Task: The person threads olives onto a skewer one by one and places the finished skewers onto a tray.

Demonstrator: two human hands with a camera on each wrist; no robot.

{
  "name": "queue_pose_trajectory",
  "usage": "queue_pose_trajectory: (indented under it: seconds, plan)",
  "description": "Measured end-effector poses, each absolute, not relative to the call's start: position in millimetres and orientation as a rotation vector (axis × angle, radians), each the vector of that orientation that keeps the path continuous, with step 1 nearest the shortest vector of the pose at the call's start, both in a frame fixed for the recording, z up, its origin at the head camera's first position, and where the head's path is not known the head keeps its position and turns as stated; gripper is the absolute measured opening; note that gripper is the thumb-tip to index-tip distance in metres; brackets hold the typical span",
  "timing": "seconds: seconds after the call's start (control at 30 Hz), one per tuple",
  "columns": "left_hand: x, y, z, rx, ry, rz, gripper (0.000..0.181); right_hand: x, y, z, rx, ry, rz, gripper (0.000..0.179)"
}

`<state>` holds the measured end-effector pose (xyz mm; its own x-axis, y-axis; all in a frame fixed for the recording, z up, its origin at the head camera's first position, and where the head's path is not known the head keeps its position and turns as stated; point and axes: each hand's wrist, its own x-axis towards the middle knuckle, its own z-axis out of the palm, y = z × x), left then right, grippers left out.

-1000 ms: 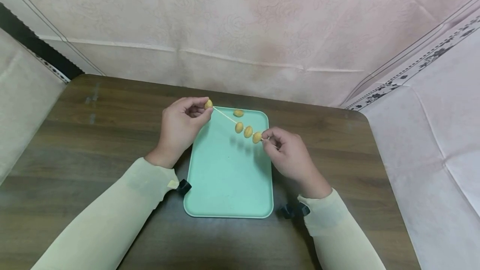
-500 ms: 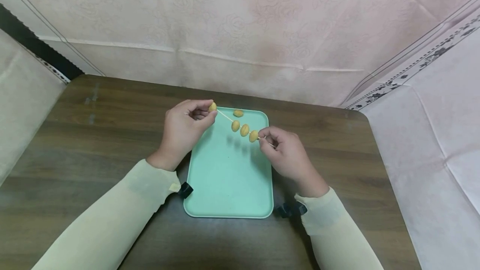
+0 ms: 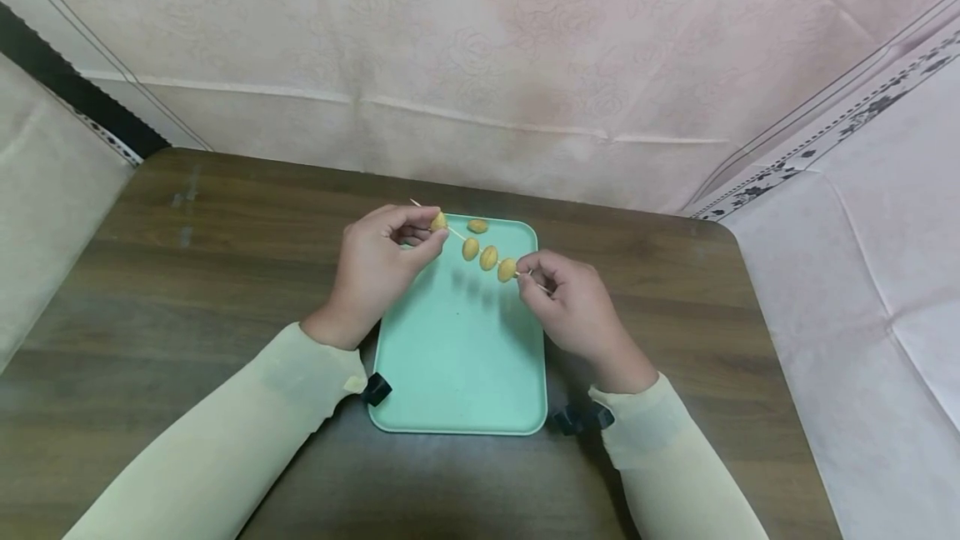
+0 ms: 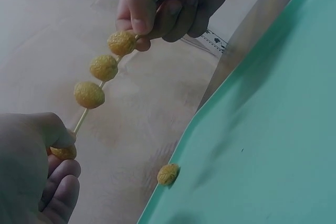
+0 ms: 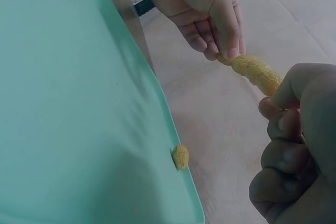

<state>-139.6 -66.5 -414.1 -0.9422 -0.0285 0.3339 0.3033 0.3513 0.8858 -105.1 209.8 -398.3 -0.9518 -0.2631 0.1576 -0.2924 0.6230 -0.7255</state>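
My right hand (image 3: 573,298) grips one end of a thin pale skewer (image 4: 81,121) above the tray's right side. Three wrinkled yellow dried fruits (image 3: 488,258) are threaded on it, the rightmost right at the right fingertips. My left hand (image 3: 386,265) pinches another such fruit (image 4: 64,152) between thumb and fingers. The skewer passes through that fruit, its tip (image 3: 415,202) showing beyond the left fingers. A short stretch of bare skewer separates this fruit from the other three. One loose yellow fruit (image 3: 477,226) lies at the far edge of the tray.
The mint-green tray (image 3: 457,390) with a low rim lies on a dark wooden table (image 3: 225,273). Pale cloth hangs (image 3: 480,48) behind the table and at both sides. Each sleeve cuff carries a small black camera (image 3: 377,389).
My left hand has moved right and slightly down, sliding its fruit along the skewer toward the others; the skewer's tip now shows past it. My right hand has shifted slightly left.
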Motion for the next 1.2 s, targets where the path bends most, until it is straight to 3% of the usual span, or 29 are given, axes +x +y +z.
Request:
queue_pose_trajectory:
  seconds: [1.2]
  plan:
    - [-137.9,-57.1,-410.5,-0.377,-2.412,-1.533,0.025,-108.5,208.9,-398.4,0.511,-2.796,1.191,0.011]
